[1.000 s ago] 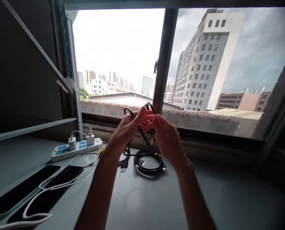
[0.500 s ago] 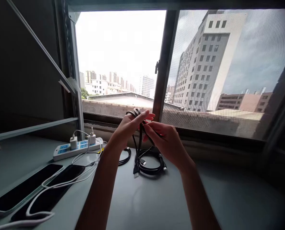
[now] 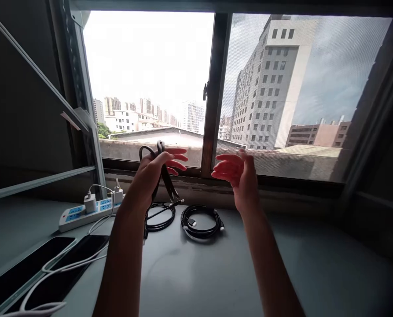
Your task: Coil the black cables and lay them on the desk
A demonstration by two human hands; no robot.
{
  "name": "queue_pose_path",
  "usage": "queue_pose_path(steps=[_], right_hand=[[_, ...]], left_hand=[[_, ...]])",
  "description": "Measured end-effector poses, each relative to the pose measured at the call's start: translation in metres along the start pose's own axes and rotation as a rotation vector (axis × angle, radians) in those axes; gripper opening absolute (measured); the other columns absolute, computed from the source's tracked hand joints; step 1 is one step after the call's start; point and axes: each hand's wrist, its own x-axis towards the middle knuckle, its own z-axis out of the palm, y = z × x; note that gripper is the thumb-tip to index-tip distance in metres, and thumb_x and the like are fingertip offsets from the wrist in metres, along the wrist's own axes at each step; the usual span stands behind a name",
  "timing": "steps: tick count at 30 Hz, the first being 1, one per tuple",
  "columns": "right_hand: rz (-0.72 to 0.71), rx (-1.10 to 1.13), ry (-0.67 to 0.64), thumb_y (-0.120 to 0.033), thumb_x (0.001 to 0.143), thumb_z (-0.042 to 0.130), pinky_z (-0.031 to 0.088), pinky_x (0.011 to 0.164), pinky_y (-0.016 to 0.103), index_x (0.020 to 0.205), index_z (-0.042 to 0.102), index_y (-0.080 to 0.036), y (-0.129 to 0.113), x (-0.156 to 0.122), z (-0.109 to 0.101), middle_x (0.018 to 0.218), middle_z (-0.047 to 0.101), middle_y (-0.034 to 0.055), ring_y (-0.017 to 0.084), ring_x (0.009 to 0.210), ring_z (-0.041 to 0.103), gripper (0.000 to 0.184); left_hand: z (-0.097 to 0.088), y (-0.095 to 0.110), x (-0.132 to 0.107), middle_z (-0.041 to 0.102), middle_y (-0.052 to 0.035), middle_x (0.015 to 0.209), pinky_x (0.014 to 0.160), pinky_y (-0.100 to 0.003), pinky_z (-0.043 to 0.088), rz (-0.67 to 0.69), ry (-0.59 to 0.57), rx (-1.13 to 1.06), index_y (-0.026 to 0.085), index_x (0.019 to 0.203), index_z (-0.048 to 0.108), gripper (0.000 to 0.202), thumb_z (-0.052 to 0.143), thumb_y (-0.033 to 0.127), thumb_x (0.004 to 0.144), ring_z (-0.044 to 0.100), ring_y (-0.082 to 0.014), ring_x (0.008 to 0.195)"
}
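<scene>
A looped black cable [image 3: 165, 176] hangs from my left hand [image 3: 153, 171], pinched at the thumb while the other fingers stretch out to the right. Its loops stick up above the thumb and its ends dangle below, partly behind my wrist. My right hand [image 3: 239, 176] is raised to the right of it, holding nothing, with fingers apart and slightly curved. Below, between my arms, a coiled black cable [image 3: 203, 237] with light-tipped plugs lies on the table. Another coiled black cable [image 3: 163, 226] lies left of it, partly hidden by the hanging cable and my left arm.
On the left, a white power strip [image 3: 80, 220] carries two white chargers. Two dark phones [image 3: 27, 259] lie in front of it, crossed by a white charging cable [image 3: 71, 266]. A window frame [image 3: 212, 88] and a metal rack post [image 3: 92, 114] rise behind the table [image 3: 189, 281].
My right hand has let go of the black cable and moved away to the right, its fingers opening. My left hand has shifted left with the cable. The view has turned slightly right.
</scene>
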Motion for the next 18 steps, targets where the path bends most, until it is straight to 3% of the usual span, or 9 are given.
queue_pose_path(steps=[4, 8, 13, 18], right_hand=[[0.206, 0.391, 0.149, -0.037, 0.082, 0.035, 0.051, 0.047, 0.022, 0.059, 0.061, -0.016, -0.01, 0.005, -0.005, 0.049, 0.057, 0.0012, 0.011, 0.043, 0.055, 0.04], [0.281, 0.664, 0.296, -0.03, 0.084, 0.03, 0.035, 0.031, 0.014, 0.048, 0.038, -0.019, -0.017, 0.005, -0.003, 0.036, 0.038, -0.0057, 0.006, 0.03, 0.039, 0.039], [0.279, 0.804, 0.224, -0.034, 0.085, 0.029, 0.013, 0.023, 0.015, 0.051, 0.032, -0.019, -0.017, 0.003, -0.008, 0.032, 0.02, -0.0102, 0.004, 0.022, 0.016, 0.036], [0.271, 0.839, 0.152, -0.04, 0.084, 0.031, 0.009, 0.024, 0.015, 0.053, 0.033, -0.019, -0.016, 0.001, -0.012, 0.033, 0.015, -0.0111, 0.004, 0.023, 0.012, 0.037]], left_hand=[[-0.001, 0.0, 0.003, 0.071, -0.0053, 0.082, 0.06, -0.024, 0.045, -0.029, 0.107, 0.019, 0.013, 0.085, 0.07, 0.028, 0.046, 0.021, 0.072, 0.063, -0.0139, 0.063], [0.003, 0.001, 0.002, 0.07, -0.0037, 0.081, 0.059, -0.023, 0.043, -0.046, 0.138, -0.001, 0.014, 0.082, 0.07, 0.027, 0.046, 0.018, 0.07, 0.062, -0.0116, 0.062], [0.004, 0.001, 0.003, 0.07, -0.0036, 0.078, 0.059, -0.024, 0.042, -0.05, 0.132, -0.013, 0.014, 0.076, 0.07, 0.026, 0.046, 0.017, 0.067, 0.062, -0.0124, 0.061], [0.004, -0.001, 0.004, 0.07, -0.0024, 0.075, 0.059, -0.024, 0.042, -0.035, 0.165, -0.032, 0.016, 0.07, 0.071, 0.025, 0.047, 0.017, 0.064, 0.061, -0.0118, 0.059]])
